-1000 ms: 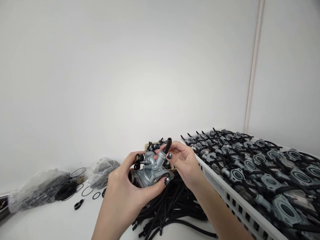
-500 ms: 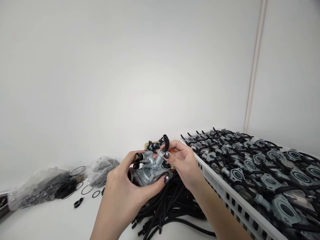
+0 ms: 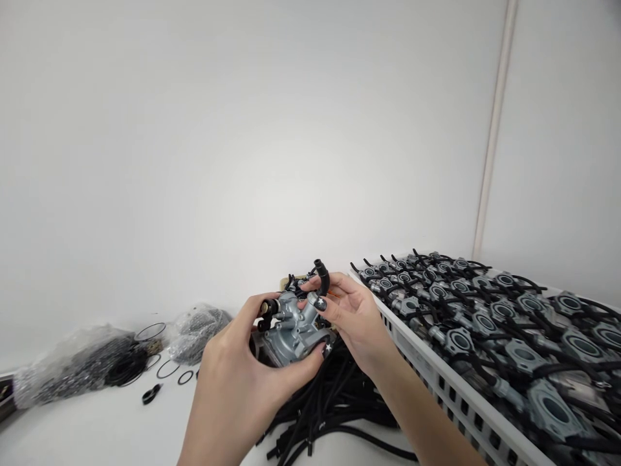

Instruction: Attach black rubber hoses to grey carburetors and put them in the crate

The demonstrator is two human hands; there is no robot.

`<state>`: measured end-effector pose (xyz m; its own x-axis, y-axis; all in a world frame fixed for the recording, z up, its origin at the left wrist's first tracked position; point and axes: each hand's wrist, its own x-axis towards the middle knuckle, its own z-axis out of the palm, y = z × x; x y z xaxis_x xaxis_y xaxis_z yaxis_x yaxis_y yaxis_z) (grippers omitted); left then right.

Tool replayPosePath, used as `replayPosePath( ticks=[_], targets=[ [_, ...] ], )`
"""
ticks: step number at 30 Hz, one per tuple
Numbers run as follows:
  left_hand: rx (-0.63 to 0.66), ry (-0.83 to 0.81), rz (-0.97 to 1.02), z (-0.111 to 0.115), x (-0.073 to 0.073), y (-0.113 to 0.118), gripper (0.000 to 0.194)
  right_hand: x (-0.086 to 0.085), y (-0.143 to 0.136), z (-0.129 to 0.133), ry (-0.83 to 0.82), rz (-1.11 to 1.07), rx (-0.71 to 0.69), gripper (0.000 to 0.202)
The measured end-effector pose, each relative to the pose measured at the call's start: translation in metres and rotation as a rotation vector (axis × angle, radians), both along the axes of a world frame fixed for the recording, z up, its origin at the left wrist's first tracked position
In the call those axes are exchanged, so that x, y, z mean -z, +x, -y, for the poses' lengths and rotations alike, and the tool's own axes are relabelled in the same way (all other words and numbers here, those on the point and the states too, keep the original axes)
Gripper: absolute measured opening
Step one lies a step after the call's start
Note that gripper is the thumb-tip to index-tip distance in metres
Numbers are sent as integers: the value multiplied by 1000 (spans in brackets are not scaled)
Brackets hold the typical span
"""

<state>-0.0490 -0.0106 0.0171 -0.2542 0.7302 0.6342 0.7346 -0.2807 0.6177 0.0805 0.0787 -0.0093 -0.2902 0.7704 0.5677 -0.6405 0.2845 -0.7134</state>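
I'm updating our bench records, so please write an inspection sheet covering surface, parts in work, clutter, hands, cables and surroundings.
Surface: white tabletop, partly hidden by parts.
Parts in work: grey metal part, bent black tube at its neck.
Clutter: plastic-wrapped bundle and black rings at left; heaped black hoses below the hands.
Hands: left hand grips the metal part; right hand pinches near the tube's base.
Cables: nothing seen.
Surroundings: pale wall behind; white basket of similar parts at right.
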Motion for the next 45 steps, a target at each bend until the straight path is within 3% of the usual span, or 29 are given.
replayPosePath(
  ticks=[14, 25, 33, 45],
  targets=[
    [18, 21, -20, 1, 1, 3, 44, -2, 1, 5, -70, -56, -152, 21],
    [-42, 69, -105, -2, 5, 4, 44, 1, -6, 3, -179, -83, -124, 26],
    [-98, 87, -173, -2, 10, 3, 47, 5, -10, 3, -212, -137, -185, 25],
    [-130, 160, -258, -10, 18, -1, 50, 9, -22, 10, -267, -239, -105, 28]
  ],
)
